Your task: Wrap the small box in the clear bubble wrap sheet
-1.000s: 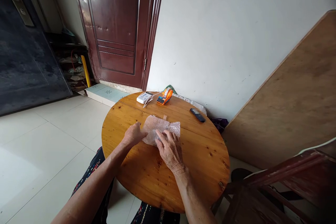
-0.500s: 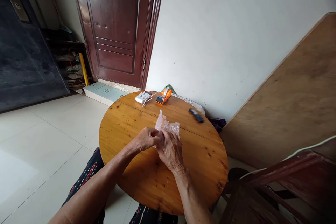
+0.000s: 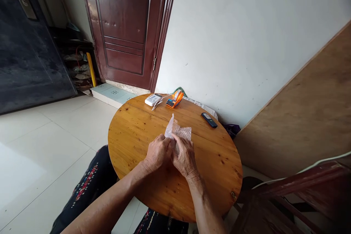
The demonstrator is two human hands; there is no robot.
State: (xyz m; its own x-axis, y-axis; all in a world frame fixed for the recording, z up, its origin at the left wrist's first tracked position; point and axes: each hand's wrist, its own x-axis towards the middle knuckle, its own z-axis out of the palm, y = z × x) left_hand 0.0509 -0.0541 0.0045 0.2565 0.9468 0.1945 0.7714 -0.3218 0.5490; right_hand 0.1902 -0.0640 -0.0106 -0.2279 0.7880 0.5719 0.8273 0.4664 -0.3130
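Head view: left hand and right hand clasp bubble wrap; bare wood stretches to table edge.

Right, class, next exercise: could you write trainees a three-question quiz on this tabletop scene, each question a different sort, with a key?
1. True or false: the orange tape dispenser stands on the wooden table.
2. Which material lies under the right hand? A: a towel. B: bubble wrap. C: tin foil.
3. Fill in: comparing the right hand with the left hand, the dark handset lies nearer the ____ one.

Key: 1 true; 2 B; 3 right.
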